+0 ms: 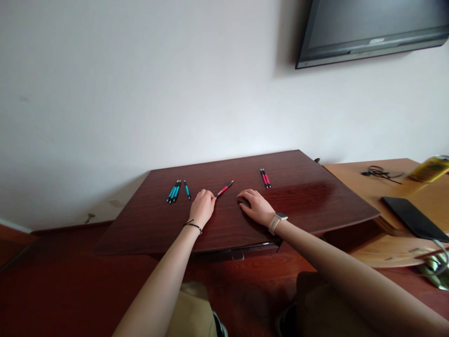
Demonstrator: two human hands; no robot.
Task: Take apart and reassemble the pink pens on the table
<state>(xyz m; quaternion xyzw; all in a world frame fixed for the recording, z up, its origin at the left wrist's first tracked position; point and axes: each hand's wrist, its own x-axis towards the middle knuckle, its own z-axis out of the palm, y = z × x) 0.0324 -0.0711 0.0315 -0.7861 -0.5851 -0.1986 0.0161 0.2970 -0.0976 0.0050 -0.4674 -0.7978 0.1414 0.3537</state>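
My left hand [203, 208] is closed, its fingertips pinching one end of a red-and-black pen [224, 189] that slants up to the right, close above the dark wooden table [224, 224]. My right hand [257, 206] rests on the tabletop with its fingers stretched out and holds nothing. Left of my left hand, several blue-and-black pens [173, 192] lie side by side, and a single blue pen [187, 190] lies a little apart from them. Beyond my right hand, red pens [265, 179] lie next to each other.
A lighter wooden desk [365, 164] adjoins on the right. On it are a black flat device [414, 217], a coiled black cable [380, 173] and a yellow can-like container [430, 168]. A television [377, 32] hangs on the white wall behind. A drawer handle [237, 257] shows below the table's front edge.
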